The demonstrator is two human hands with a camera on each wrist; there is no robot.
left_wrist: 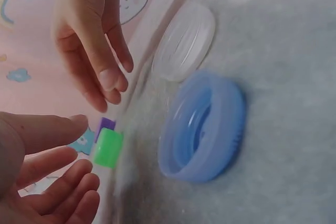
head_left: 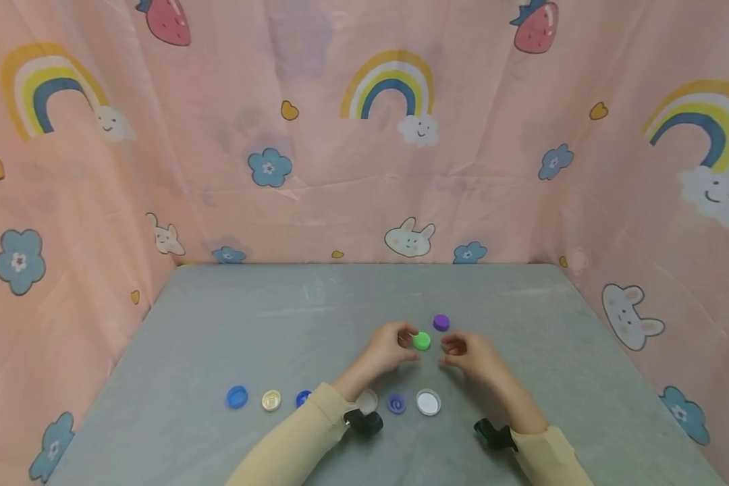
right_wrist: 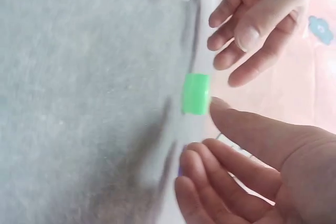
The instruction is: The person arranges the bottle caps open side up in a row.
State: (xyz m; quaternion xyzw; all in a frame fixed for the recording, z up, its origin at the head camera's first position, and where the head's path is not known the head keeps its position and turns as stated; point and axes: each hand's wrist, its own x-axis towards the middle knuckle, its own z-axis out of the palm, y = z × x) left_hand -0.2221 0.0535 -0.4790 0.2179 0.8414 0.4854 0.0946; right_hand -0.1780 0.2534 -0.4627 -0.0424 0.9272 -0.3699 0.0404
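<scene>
A bright green bottle cap (head_left: 422,341) lies on the grey table between the two hands. My left hand (head_left: 390,347) is just left of it, thumb and fingers spread apart. On the other side my right hand (head_left: 470,354) has its fingers loosely bent, with a gap between thumb and fingertips. Both wrist views show the green cap (left_wrist: 108,147) beyond the fingertips, and neither hand holds anything. Just behind the green cap is a purple cap (head_left: 441,322), mostly hidden by fingers in the right wrist view.
Nearer me runs a row of caps: a blue one (head_left: 237,397), a cream one (head_left: 271,400), a dark blue one (head_left: 302,398) partly behind the left sleeve, a whitish one (head_left: 368,401), a violet one (head_left: 396,403) and a white one (head_left: 428,402). A patterned pink curtain surrounds the table.
</scene>
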